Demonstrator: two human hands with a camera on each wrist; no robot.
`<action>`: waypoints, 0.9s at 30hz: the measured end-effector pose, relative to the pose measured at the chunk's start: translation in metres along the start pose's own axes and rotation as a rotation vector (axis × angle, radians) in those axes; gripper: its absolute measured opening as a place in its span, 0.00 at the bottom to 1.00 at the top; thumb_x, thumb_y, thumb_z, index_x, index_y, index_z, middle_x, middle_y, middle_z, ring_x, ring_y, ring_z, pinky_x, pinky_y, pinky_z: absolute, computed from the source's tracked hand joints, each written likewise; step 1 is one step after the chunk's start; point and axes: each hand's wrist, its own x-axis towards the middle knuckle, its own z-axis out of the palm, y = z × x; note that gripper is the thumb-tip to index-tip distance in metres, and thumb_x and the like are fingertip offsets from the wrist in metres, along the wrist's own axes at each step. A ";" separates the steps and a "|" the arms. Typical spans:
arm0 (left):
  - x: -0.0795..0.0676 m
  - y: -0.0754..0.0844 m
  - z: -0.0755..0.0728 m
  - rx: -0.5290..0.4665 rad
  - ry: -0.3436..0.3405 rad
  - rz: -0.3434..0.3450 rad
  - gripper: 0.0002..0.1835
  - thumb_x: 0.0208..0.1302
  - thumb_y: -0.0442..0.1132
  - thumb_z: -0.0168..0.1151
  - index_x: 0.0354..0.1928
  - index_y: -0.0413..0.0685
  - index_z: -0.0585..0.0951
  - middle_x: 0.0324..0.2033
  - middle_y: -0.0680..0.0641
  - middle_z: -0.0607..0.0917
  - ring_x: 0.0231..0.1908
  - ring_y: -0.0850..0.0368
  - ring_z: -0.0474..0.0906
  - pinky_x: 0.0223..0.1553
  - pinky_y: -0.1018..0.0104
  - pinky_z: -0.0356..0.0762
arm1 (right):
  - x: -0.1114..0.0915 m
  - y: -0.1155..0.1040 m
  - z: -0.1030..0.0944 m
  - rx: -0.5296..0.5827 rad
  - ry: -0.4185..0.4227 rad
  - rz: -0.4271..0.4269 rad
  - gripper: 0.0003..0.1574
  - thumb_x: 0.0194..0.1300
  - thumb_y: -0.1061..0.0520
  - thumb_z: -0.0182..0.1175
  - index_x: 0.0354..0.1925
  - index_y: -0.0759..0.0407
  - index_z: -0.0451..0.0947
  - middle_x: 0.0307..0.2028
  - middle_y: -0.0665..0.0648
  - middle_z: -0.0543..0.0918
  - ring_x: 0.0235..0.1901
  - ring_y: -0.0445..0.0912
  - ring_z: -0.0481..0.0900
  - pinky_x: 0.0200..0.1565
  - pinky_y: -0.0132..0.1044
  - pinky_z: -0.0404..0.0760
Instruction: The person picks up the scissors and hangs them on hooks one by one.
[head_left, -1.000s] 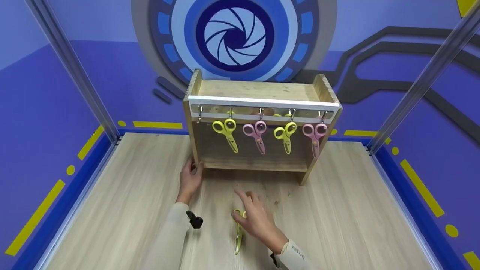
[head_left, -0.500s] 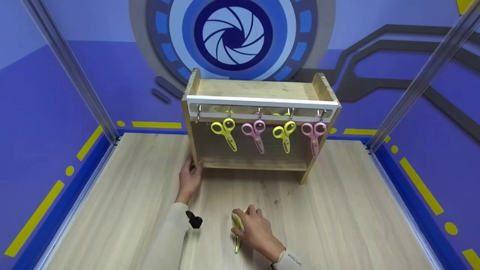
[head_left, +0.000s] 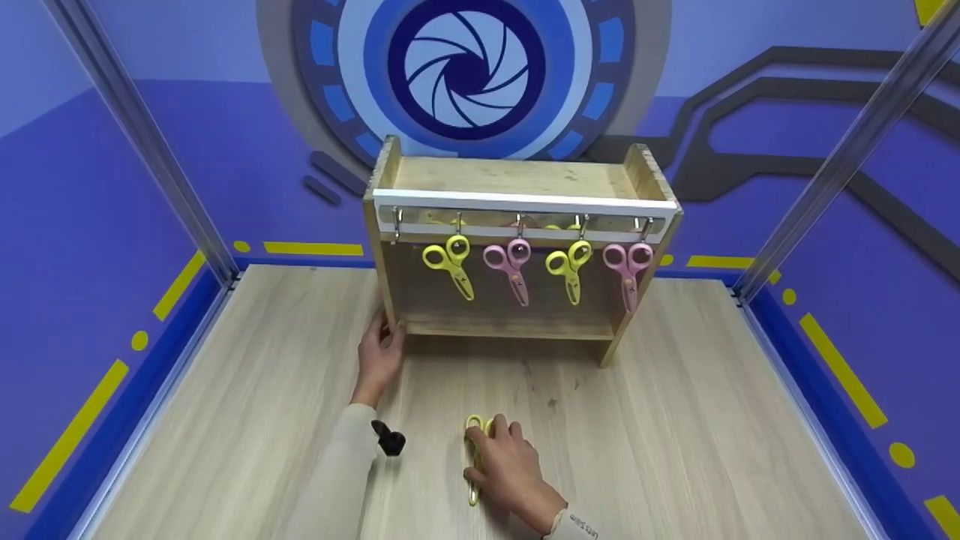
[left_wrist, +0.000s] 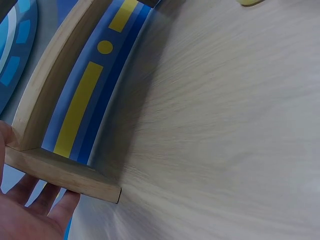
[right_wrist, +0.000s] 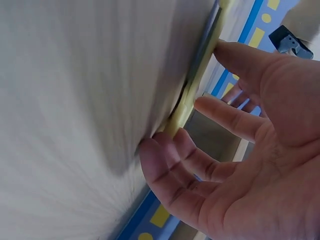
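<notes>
A yellow pair of scissors lies on the table, partly covered by my right hand. In the right wrist view my thumb and fingertips are around the scissors, thumb on the blade part and fingers by the handles. My left hand grips the lower left side of a wooden rack, its thumb in front and fingers behind the side board. From the rack's hooks hang yellow scissors, pink scissors, more yellow scissors and more pink scissors.
The leftmost hook on the white strip bears nothing. A pale wood table runs around the rack, with blue printed walls and metal posts at the sides.
My right hand has come down from above the scissors onto them, then shifted slightly toward the blade tip. The left hand stays at the rack.
</notes>
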 end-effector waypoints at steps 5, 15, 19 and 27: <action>0.000 -0.001 0.000 0.000 0.006 0.006 0.30 0.79 0.41 0.55 0.78 0.47 0.63 0.68 0.36 0.73 0.68 0.40 0.71 0.64 0.48 0.76 | 0.000 0.001 0.001 -0.002 -0.006 -0.003 0.34 0.53 0.45 0.80 0.57 0.47 0.82 0.43 0.56 0.73 0.37 0.49 0.71 0.28 0.42 0.79; 0.002 -0.003 0.001 -0.031 0.001 0.018 0.33 0.79 0.42 0.56 0.80 0.43 0.59 0.70 0.34 0.71 0.68 0.38 0.69 0.67 0.48 0.73 | -0.005 0.008 -0.009 0.031 -0.085 -0.063 0.35 0.53 0.54 0.81 0.59 0.41 0.82 0.51 0.54 0.75 0.42 0.49 0.73 0.28 0.41 0.79; 0.001 -0.002 0.000 -0.024 -0.004 0.009 0.33 0.79 0.43 0.55 0.80 0.46 0.59 0.70 0.36 0.71 0.69 0.40 0.69 0.67 0.49 0.73 | -0.008 0.016 -0.014 0.024 -0.069 -0.083 0.39 0.52 0.57 0.81 0.62 0.43 0.80 0.51 0.54 0.75 0.41 0.48 0.74 0.28 0.38 0.77; 0.000 0.000 -0.001 -0.023 -0.014 0.011 0.32 0.80 0.44 0.54 0.80 0.49 0.59 0.71 0.36 0.70 0.69 0.40 0.68 0.67 0.48 0.73 | -0.008 0.030 -0.017 -0.067 0.024 -0.107 0.17 0.57 0.60 0.77 0.45 0.49 0.86 0.37 0.52 0.78 0.32 0.46 0.73 0.26 0.36 0.74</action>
